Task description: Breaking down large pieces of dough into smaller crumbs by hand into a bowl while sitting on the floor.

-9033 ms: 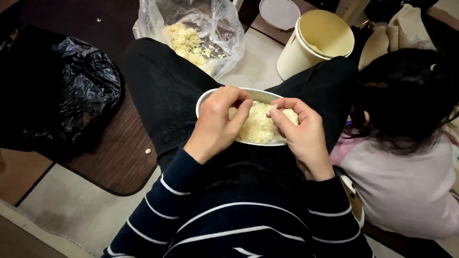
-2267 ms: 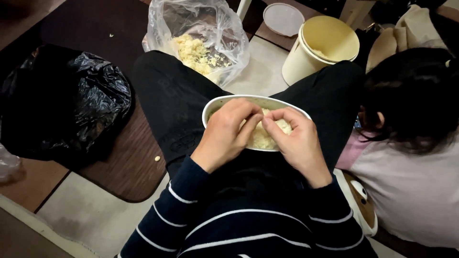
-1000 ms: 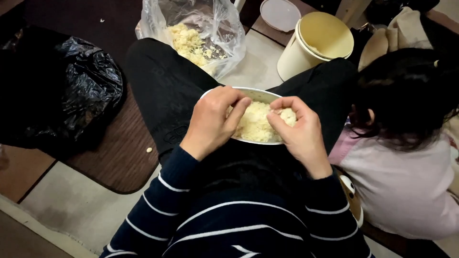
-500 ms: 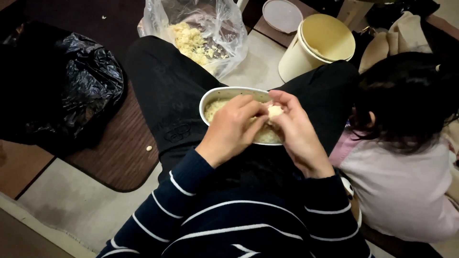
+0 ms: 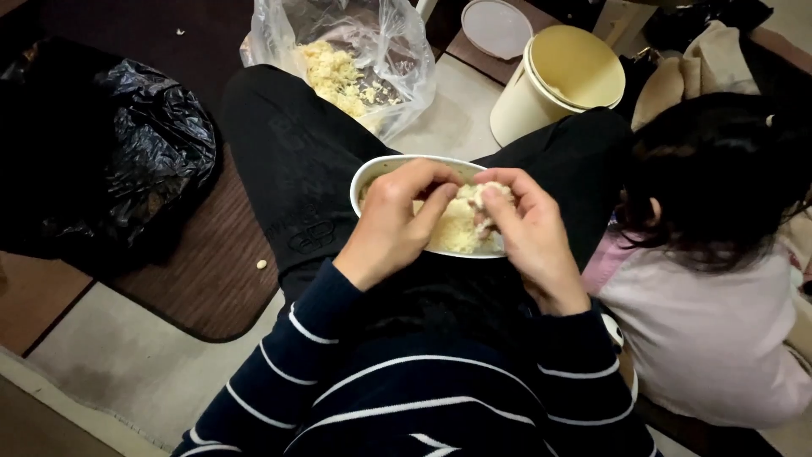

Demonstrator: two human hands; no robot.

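We sat on the floor point(image 5: 118, 381) with legs crossed, in dark trousers and a navy striped sweater. A second person point(image 5: 719, 279) in a pale pink top with dark hair sat close against our right side, head bent down; what that person's hands were doing could not be seen.

A black plastic bag point(image 5: 110, 169) lay crumpled at the left edge of the floor, partly on a dark brown mat point(image 5: 203, 279). A clear plastic bag point(image 5: 355, 59) stood open beyond our left knee, holding a heap of pale yellow crumbly scraps. A cream-coloured bucket point(image 5: 550, 89) stood tipped beyond our right knee, with a round white lid point(image 5: 497, 27) lying just behind it.

A white bowl point(image 5: 381, 169) rested on our lap, holding pale crumbly pieces. Over the bowl, our left hand point(image 5: 397, 224) was curled, fingers bent inward toward the right. Our right hand point(image 5: 529, 233) pinched a small pale lump point(image 5: 482, 196) between thumb and fingertips, the two hands nearly touching.

One small pale crumb point(image 5: 261, 264) lay on the mat, near our left leg.
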